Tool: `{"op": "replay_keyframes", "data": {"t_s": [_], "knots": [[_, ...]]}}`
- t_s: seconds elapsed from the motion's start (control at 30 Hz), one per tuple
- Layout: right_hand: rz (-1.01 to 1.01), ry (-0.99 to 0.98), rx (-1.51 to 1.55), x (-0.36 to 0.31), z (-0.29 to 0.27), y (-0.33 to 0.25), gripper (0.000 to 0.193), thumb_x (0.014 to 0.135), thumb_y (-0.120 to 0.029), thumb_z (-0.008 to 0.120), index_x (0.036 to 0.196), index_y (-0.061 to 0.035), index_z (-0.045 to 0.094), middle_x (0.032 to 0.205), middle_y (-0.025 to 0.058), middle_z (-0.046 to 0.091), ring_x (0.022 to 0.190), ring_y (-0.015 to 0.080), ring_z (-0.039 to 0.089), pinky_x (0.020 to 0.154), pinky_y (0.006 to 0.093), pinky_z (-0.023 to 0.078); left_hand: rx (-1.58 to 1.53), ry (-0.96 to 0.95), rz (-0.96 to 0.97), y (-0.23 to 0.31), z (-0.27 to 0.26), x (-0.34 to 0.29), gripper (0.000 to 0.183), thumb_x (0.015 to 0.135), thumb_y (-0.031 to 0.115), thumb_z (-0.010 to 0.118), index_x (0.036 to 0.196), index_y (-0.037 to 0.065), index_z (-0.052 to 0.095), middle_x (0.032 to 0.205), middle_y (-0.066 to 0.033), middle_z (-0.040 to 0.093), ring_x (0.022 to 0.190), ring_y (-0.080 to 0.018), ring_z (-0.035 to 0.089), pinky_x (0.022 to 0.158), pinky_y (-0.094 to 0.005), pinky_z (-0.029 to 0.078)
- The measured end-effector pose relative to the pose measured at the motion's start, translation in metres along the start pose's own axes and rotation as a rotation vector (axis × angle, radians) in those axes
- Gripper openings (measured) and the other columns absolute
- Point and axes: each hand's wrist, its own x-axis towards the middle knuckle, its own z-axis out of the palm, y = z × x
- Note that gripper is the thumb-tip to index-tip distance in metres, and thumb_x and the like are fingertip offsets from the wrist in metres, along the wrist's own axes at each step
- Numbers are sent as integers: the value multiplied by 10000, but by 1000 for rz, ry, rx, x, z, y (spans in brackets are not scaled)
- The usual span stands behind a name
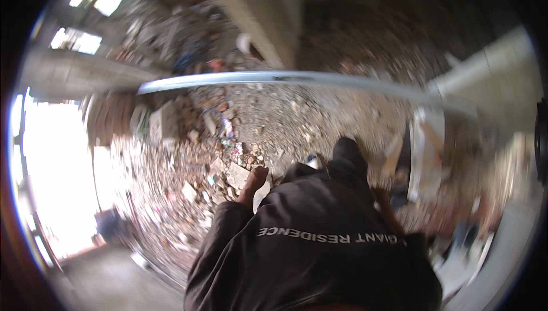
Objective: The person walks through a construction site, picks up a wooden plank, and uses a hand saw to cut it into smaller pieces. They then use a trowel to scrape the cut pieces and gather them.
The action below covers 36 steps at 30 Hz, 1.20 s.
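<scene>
My left hand (258, 178) hangs beside my dark long-sleeved top (319, 225), above rubble. Its fingers are curled closed, and whatever may be inside them is hidden. A pale flat shape (262, 193) shows just below this hand; I cannot tell whether the hand touches it. On my other side, my right hand (382, 197) is low by the hip, dim and smeared by motion, so its fingers cannot be read. One dark trouser leg (349, 154) is stretched forward, and part of a shoe (313, 161) shows beside it.
Broken bricks and stones (228, 122) cover the ground. A long pale bar (240, 78) crosses ahead, beyond my feet. Behind it stands a concrete pillar (268, 14). At right are a whitish upright panel (427, 154) and a low wall (491, 65). Bright openings lie at left.
</scene>
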Motion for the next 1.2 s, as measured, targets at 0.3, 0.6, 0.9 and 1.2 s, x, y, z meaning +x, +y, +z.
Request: {"op": "replay_keyframes", "data": {"t_s": [0.3,0.6,0.9,1.2], "knots": [[86,-457,93,189,-143,42,209,860,-236,489,824,-71,613,658,130,590,568,266,585,511,426,441,-504,394,-887,83,-15,51,349,886,329,459,892,3,581,829,-234,610,816,-394,597,707,-469,467],[38,-569,-326,469,-271,2,226,862,-218,503,767,-37,599,583,100,552,484,230,541,434,391,408,-935,569,-1614,260,129,-40,418,851,331,431,966,-33,601,989,-268,601,934,-413,573,783,-479,444],[-369,-687,116,387,-158,-312,264,882,-259,541,972,-22,614,758,43,615,546,136,586,455,262,432,-863,210,-1899,355,250,-50,403,885,353,416,985,21,623,1023,-229,598,1002,-399,554,863,-470,427],[-141,-818,71,338,-39,-294,270,869,-240,557,947,10,623,722,76,612,566,167,590,511,315,481,-811,871,-1739,126,33,-169,464,865,422,428,988,11,604,994,-268,593,967,-417,559,836,-470,439]]}}
